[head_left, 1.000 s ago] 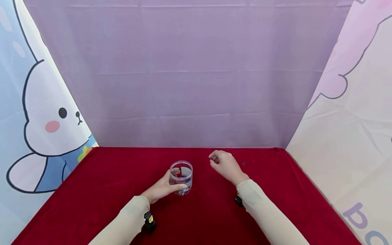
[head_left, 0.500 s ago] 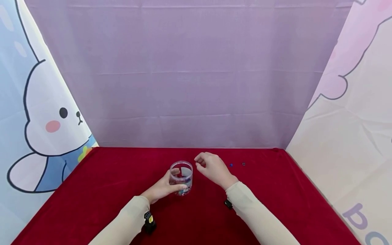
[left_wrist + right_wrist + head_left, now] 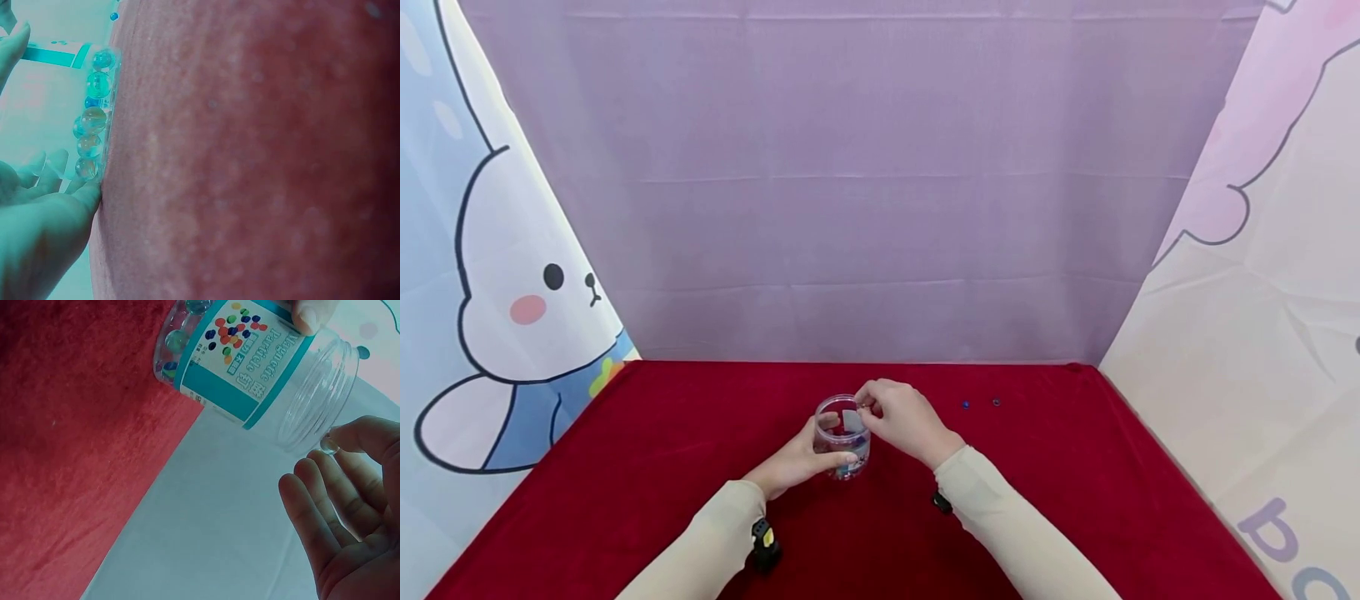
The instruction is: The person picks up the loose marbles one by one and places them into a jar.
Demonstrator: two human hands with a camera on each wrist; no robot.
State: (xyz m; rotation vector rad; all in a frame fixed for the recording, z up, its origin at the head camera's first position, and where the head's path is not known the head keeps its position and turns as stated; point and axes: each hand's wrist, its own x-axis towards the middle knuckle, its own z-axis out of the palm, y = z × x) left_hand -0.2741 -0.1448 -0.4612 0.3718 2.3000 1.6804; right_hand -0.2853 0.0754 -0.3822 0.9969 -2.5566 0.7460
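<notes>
A clear plastic jar [image 3: 853,447] without a lid stands on the red cloth. My left hand [image 3: 797,462] grips it round the side. Several glass marbles [image 3: 94,120] lie at the bottom of the jar, seen in the left wrist view. At the jar's mouth, my right hand [image 3: 904,418] pinches a clear marble [image 3: 329,445] between thumb and fingers, close to the rim. A printed label [image 3: 240,356] with coloured dots wraps the jar in the right wrist view. Further right on the cloth rest a blue marble [image 3: 966,404] and a dark marble [image 3: 997,402].
Red cloth [image 3: 1075,500] covers the table. A purple curtain [image 3: 880,200] hangs along its back edge. Printed cloth panels with a cartoon rabbit [image 3: 535,275] on the left and pale lettering [image 3: 1270,532] on the right flank it.
My right hand has moved left from beside the loose marbles to the jar's rim, bringing the pinched marble and uncovering the blue marble. My left hand and the jar have stayed put.
</notes>
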